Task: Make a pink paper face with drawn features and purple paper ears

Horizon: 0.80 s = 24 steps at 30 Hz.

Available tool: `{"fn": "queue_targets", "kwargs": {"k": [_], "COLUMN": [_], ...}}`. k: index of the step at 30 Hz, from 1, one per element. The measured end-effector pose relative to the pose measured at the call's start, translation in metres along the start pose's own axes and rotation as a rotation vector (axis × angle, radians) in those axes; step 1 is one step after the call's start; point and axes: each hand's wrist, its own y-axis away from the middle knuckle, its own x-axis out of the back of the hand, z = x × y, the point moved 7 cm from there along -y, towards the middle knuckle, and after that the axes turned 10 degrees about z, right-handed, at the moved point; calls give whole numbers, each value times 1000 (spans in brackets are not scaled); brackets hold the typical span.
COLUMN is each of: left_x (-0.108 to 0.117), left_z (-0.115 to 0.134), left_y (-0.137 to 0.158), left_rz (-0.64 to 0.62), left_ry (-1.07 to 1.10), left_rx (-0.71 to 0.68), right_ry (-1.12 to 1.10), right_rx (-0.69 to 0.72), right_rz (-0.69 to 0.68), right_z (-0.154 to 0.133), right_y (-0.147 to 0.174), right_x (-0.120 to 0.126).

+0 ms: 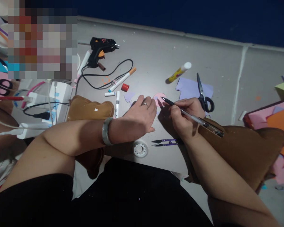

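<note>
My left hand, with a ring and a bangle on that arm, lies flat on the table with its fingers stretched out. Its fingertips are beside a small pink paper circle. In my right hand is a pen with a clear barrel and a dark front, its tip over or touching the circle; I cannot tell which. Dark-bladed scissors rest on lilac paper just beyond the right hand. Nearer to me are purple thread snips and a round white spool-like piece.
A black glue gun with a looping cable lies at the back left, near an orange-ended marker. A yellow glue stick stands behind. Brown cushions flank both arms. Power strips are at left, coloured paper at right.
</note>
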Motion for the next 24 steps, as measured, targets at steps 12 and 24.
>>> {"fn": "queue_targets", "kwargs": {"k": [12, 24], "left_x": [-2, -5], "left_z": [0, 1], "left_y": [0, 2], "left_rz": [9, 63], "left_ry": [22, -5], "left_rx": [23, 23], "right_ry": [116, 127], "right_rx": [34, 89], "right_rz": [-75, -28], "right_z": [-19, -24], "right_y": [-4, -4], "right_x": [-4, -6]}}
